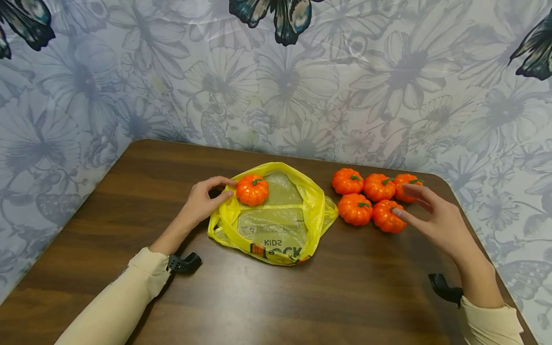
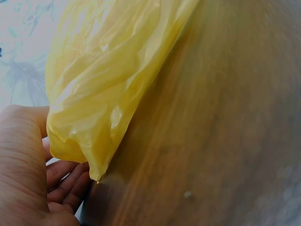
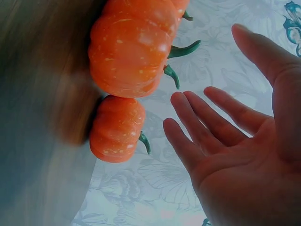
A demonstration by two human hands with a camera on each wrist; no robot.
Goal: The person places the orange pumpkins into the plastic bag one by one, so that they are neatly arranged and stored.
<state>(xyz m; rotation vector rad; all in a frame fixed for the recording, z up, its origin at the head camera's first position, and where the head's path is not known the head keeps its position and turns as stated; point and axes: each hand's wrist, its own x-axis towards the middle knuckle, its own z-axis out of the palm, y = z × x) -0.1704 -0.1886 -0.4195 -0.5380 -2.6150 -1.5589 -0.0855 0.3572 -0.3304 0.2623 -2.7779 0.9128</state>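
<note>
A yellow plastic bag (image 1: 276, 213) lies spread with its mouth wide on the table. My left hand (image 1: 207, 199) pinches its left edge between thumb and fingers; in the left wrist view the yellow plastic (image 2: 103, 89) hides part of those fingers. Just inside the rim by those fingertips sits one small orange pumpkin (image 1: 252, 189) with a green stem. On the right, several more pumpkins (image 1: 354, 209) stand grouped in two rows. Over the rightmost of them hovers my right hand (image 1: 437, 223), thumb and fingers spread. The right wrist view shows its palm (image 3: 235, 174) holding nothing, beside the pumpkins (image 3: 117, 129).
The brown wooden table (image 1: 302, 306) has its far edge near a wall (image 1: 207, 86) papered with flowers and butterflies. The grouped pumpkins stand near the table's far right corner. A black wrist strap (image 1: 184, 263) is on the left wrist, another (image 1: 444, 289) on the right.
</note>
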